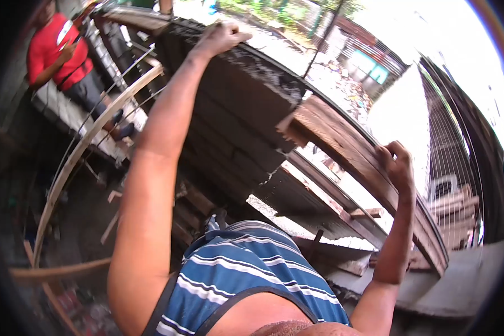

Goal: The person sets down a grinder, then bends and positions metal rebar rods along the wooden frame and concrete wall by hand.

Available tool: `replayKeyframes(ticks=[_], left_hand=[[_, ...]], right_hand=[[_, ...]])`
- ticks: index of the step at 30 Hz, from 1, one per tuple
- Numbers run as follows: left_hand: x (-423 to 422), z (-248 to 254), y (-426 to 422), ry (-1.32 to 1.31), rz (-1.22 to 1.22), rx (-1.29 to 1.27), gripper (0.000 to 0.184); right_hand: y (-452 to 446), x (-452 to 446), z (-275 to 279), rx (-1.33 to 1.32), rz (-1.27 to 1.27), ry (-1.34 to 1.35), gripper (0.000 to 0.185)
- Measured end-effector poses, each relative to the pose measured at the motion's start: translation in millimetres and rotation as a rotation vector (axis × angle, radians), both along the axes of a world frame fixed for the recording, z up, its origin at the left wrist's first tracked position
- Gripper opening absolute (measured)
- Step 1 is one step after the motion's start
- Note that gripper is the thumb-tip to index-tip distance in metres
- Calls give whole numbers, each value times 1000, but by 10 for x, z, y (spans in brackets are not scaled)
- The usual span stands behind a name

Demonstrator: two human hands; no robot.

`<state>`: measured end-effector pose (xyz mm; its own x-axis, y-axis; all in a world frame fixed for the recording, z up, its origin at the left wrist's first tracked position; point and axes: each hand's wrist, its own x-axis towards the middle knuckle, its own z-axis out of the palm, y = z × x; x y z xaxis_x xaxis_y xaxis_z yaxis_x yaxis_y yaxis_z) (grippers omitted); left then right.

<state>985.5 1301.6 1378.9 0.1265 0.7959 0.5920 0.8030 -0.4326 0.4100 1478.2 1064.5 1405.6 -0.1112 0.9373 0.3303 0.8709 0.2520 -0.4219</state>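
My left hand (pixel 223 38) is closed at the upper edge of a grey block wall (pixel 235 106), its fingers curled over a long thin dark bar (pixel 274 68). The bar slants down to the right along a thick wooden beam (pixel 341 148). My right hand (pixel 396 162) is closed at the beam's outer edge, where the same bar passes. The hand partly hides the bar there, so its exact grip is hard to see. Both arms are stretched out, wide apart.
A person in a red shirt (pixel 59 53) stands at the upper left, holding a small dark object. A curved wooden strip (pixel 75 151) and thin rods rise on the left. Wire mesh (pixel 451 151) and stacked wood (pixel 456 210) lie at the right. Rubble (pixel 341 89) lies beyond the wall.
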Motion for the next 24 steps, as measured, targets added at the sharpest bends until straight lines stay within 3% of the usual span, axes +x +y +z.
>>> replayKeyframes(ticks=[3,8,13,24], left_hand=[[102,53,-71,-30,-59,-119,58],[489,109,-358,87,-371,-18,53],[603,-19,-406,101,-281,142,49],[611,25,-460,75,-246,42,52]], right_hand=[[-17,18,52,-87,-71,53,28],[-18,-13,139,-154,-81,42,33],[-9,11,134,-184,-62,85,35],[72,82,104,-228,-38,34,38]])
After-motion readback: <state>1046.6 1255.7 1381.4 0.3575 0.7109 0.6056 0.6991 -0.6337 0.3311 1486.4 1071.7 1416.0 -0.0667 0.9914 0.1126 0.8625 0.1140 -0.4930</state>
